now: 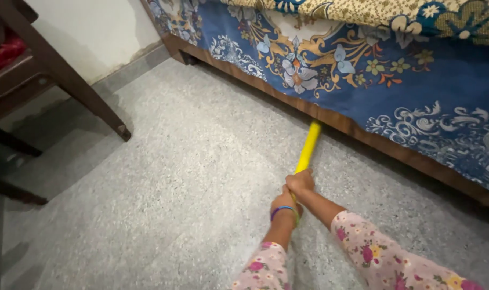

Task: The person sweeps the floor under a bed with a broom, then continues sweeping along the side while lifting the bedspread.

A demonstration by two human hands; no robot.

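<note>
Yellow handle (308, 148) locked in both fists: my right hand (300, 181) wrapped round it further up, my left hand (285, 202) closed on it just behind, the two touching. From there the stick runs low over the speckled stone floor (190, 182) and vanishes under the wooden bed frame (330, 118); its far end is hidden, so I can't tell what's on it. I'd say keep it nearly flat, strokes short and straight, clear of the blue patterned bedsheet (411, 91) hanging above the rail
</note>
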